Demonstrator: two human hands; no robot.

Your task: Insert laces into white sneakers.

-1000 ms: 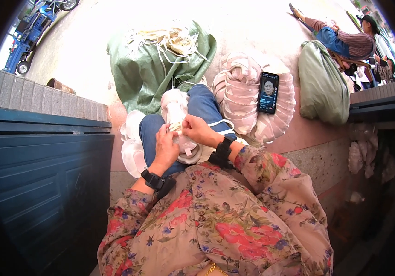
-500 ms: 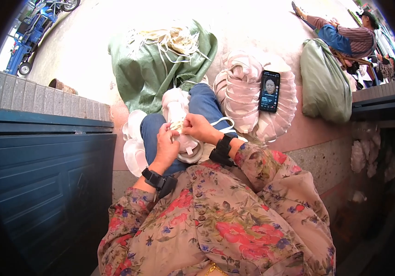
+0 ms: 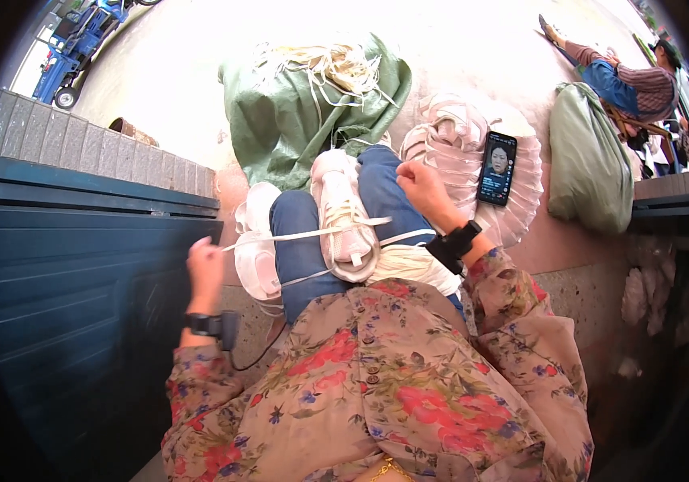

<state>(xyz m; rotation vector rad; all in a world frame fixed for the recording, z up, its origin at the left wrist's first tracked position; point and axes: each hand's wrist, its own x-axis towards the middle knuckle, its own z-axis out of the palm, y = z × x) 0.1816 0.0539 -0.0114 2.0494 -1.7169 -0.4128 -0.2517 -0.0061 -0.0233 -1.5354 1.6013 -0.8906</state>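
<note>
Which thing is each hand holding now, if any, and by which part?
Left hand: a white lace, held at its left visible end, away from the shoe. Right hand: cannot be told.

The left hand (image 3: 205, 269) is blurred, its outline smeared.

Floral shirt (image 3: 441, 394) (buttoned), jeans (image 3: 303, 233), black wristbands (image 3: 454, 247); necklace (image 3: 393, 469)

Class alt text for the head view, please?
The left hand holds a white lace stretched leftward from a pale sneaker on blue jeans; the right hand is right of the sneaker. Nearby, a phone lies on pale bundles.
</note>
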